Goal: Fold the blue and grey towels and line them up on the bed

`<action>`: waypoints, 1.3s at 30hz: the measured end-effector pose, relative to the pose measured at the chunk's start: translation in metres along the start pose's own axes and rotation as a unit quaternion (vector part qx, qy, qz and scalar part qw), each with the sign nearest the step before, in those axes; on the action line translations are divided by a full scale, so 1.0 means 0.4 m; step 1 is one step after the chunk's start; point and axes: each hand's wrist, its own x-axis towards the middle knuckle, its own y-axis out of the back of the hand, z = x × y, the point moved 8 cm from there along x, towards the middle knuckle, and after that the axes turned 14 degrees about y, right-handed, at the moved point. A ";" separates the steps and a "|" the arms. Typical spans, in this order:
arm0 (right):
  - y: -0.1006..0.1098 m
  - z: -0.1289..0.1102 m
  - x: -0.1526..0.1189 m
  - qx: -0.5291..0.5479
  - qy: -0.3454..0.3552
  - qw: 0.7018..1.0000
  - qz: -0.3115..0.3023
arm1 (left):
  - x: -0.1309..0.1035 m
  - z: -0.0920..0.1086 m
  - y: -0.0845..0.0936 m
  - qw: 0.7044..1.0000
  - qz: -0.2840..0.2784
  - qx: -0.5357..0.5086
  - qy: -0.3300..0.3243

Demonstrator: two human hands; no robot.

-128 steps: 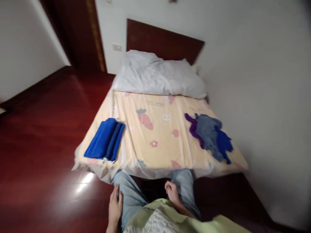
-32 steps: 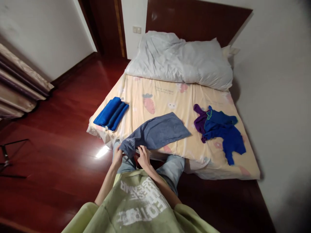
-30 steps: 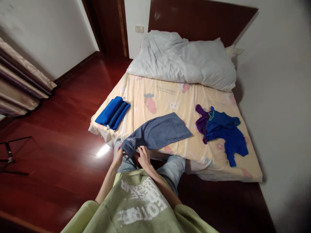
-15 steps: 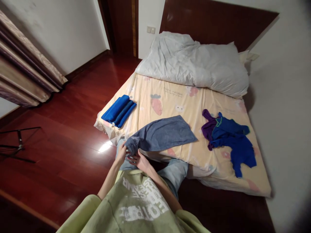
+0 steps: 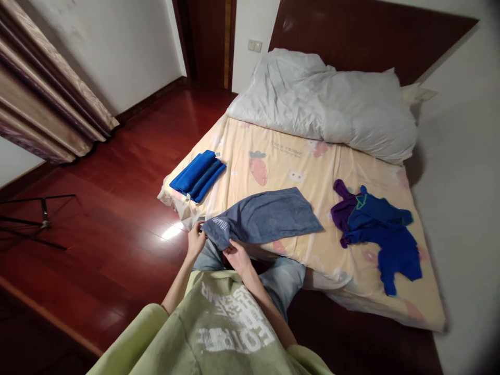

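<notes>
A grey-blue towel (image 5: 269,216) with white lettering at its near end lies lengthwise along the front edge of the bed (image 5: 300,260). My left hand (image 5: 196,238) pinches the towel's near left corner. My right hand (image 5: 237,256) grips the other corner of that end, so the lettered end is held spread over my knees. The far end rests flat on the sheet. To the left lies a bright blue folded cloth bundle (image 5: 198,176), apart from both hands.
A heap of crumpled blue and purple cloths (image 5: 383,229) lies on the right of the bed. A grey-white quilt (image 5: 324,99) is bunched by the headboard (image 5: 359,36). Black stand legs (image 5: 45,221) are on the floor at left, below a curtain (image 5: 50,88).
The towel's near end was bunched between my hands and is now opened out, its lettering showing. My right hand has moved slightly right. The camera view has shifted a little.
</notes>
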 end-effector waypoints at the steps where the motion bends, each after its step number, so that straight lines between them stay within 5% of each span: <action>1: -0.001 -0.014 -0.003 -0.004 0.006 1.000 0.010 | -0.006 0.014 0.006 0.997 0.019 0.056 -0.049; 3: -0.005 -0.037 -0.005 -0.024 0.016 0.999 0.027 | -0.036 0.047 -0.007 0.975 0.021 0.146 -0.164; 6: -0.024 -0.064 -0.001 -0.100 0.051 0.994 0.012 | -0.111 0.086 -0.068 0.927 -0.058 0.199 -0.314; 10: -0.038 -0.083 -0.001 -0.149 0.087 0.985 0.004 | -0.191 0.111 -0.122 0.887 -0.144 0.182 -0.399; 17: -0.008 -0.136 -0.018 -0.154 0.176 0.972 0.009 | -0.162 0.126 -0.094 0.936 -0.147 0.102 -0.305; 22: 0.044 -0.194 -0.006 -0.397 0.320 0.857 0.070 | -0.113 0.122 -0.044 0.988 -0.049 0.033 -0.142; 25: 0.056 -0.211 0.023 -0.505 0.351 0.785 0.074 | -0.112 0.129 -0.038 0.994 -0.060 0.019 -0.092; 31: 0.121 -0.228 0.074 -0.588 0.318 0.742 0.049 | -0.127 0.179 -0.017 0.986 -0.087 0.034 -0.136; 39: 0.312 -0.404 0.002 -0.664 0.361 0.633 0.167 | -0.100 0.222 0.157 0.975 0.152 -0.079 -0.138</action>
